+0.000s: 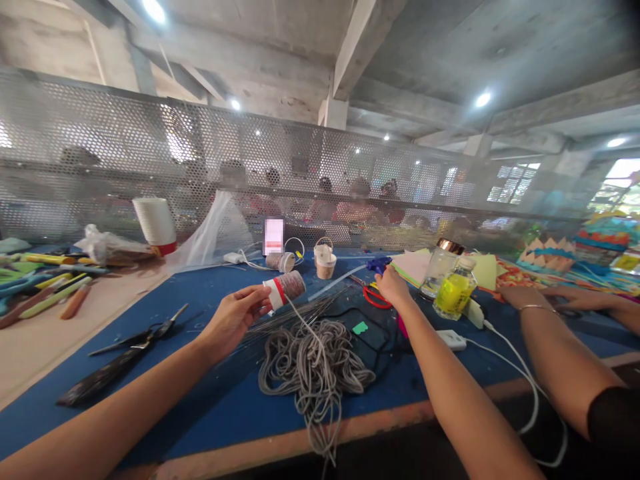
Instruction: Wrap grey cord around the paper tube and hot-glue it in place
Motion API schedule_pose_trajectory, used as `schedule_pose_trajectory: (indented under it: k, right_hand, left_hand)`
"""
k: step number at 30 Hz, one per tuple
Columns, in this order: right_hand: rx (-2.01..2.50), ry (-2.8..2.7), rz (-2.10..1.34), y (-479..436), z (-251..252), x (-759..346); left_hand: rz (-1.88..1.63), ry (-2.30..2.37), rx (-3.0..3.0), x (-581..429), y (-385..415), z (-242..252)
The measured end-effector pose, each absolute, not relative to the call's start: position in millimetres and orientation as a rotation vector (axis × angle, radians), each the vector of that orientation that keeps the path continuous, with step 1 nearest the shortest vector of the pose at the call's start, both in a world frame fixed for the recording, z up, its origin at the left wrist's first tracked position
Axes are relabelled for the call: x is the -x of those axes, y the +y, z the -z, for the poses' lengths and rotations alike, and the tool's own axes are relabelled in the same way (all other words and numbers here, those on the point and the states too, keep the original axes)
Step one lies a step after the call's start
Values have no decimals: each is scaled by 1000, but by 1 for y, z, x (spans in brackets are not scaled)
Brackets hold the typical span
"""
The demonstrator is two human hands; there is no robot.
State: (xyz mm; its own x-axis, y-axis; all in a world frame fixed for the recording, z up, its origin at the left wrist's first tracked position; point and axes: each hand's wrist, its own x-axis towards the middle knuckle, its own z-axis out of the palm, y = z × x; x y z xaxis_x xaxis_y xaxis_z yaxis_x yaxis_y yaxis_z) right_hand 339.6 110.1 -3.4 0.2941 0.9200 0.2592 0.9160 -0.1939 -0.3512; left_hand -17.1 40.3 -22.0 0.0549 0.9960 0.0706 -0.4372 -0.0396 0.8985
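My left hand (245, 308) is closed on the white rim end of a paper cup (293, 287), tipped on its side. Grey cord is wound round the cup below a red band, and a strand runs down to a loose heap of grey cord (320, 367) on the blue table. Farther forward on the right, my right hand (393, 285) has its fingers closed at a dark blue plastic tool (379, 265), whose kind I cannot make out. Red-handled scissors (376, 297) lie just beside that hand.
Black-handled scissors (130, 350) lie at left, near a stack of paper cups (155, 223). A small basket-like cup (325, 260), a phone (273, 237) and thin wires stand or lie ahead. Jars (455, 290), a white cable and a co-worker's arms (565, 340) occupy the right.
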Motion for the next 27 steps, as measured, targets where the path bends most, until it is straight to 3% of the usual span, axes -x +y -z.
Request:
schedule_pose_trajectory:
  k: [16,20,22,27]
  right_hand:
    - [2210,-1927,126,90,16,-319]
    - [2012,-1879,254,81,1,-305]
    - [1715,-1948,57,75,-6,-289]
    - [1016,-2055,-880,54,0,-240]
  left_hand:
    - [-1303,782,-1010,13,35,18]
    - [-1306,785,-1001,12,34,17]
    - [-1298,793,-1006,11,34,17]
    - [-1312,803,-1013,10,33,16]
